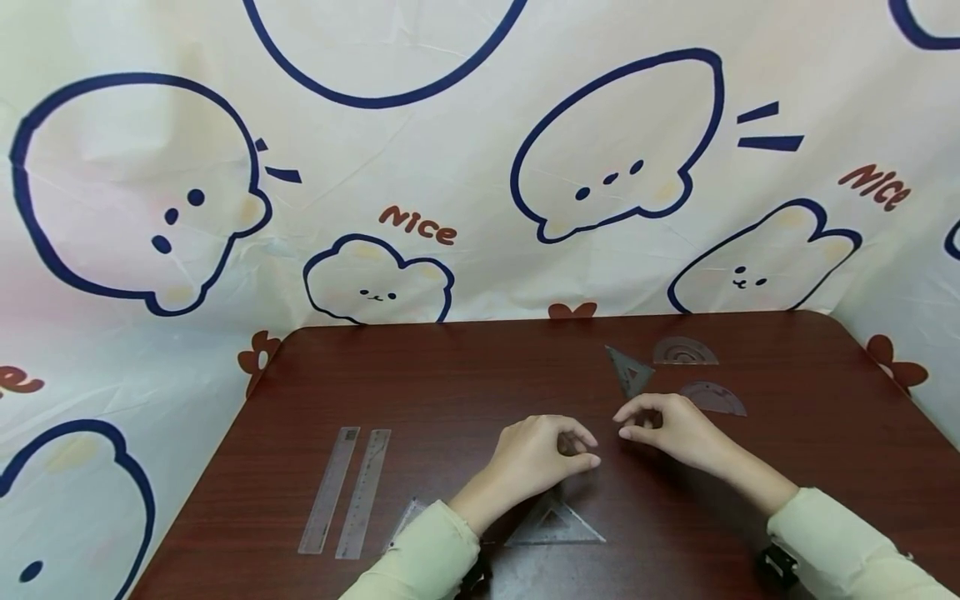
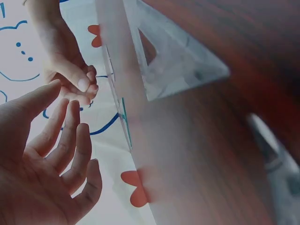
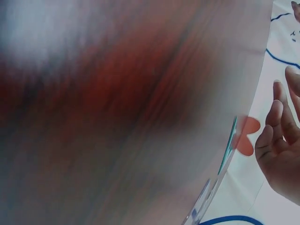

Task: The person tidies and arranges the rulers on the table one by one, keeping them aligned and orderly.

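My left hand (image 1: 536,454) is over the middle of the table, fingers loosely bent and nothing in them. Just below it in the head view lies a clear set square (image 1: 581,532), its top partly hidden by the hand. A second clear set square (image 1: 407,518) shows only in part beside the left sleeve. To the right, my right hand (image 1: 678,425) hovers with relaxed fingers, also holding nothing. Close beyond its fingertips lies a greenish set square (image 1: 637,381). A clear protractor (image 1: 712,400) lies behind that hand. The left wrist view shows the left fingers (image 2: 68,136) spread.
Two clear rulers (image 1: 328,492) lie side by side on the left of the brown table (image 1: 450,375). Another protractor (image 1: 686,357) lies near the back edge. A patterned cloth (image 1: 480,167) hangs behind and along the sides.
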### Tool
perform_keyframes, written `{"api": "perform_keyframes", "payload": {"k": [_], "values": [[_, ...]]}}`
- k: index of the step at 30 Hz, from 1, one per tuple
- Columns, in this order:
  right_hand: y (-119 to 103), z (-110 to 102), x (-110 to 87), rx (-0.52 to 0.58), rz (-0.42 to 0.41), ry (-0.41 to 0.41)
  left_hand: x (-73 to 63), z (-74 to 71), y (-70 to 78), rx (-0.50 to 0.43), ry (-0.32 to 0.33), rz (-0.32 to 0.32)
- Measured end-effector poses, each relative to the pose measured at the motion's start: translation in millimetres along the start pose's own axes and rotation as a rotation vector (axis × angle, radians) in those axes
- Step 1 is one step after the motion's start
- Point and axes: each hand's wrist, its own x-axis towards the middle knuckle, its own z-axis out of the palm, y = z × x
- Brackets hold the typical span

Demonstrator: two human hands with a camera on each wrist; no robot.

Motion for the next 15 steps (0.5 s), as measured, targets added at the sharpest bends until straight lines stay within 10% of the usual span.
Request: {"api": "perform_keyframes", "payload": {"k": [15], "values": [[22, -16, 18.5, -0.023, 0.003, 0.043, 22.7, 15.3, 17.0, -0.036, 0.089, -0.031]]}}
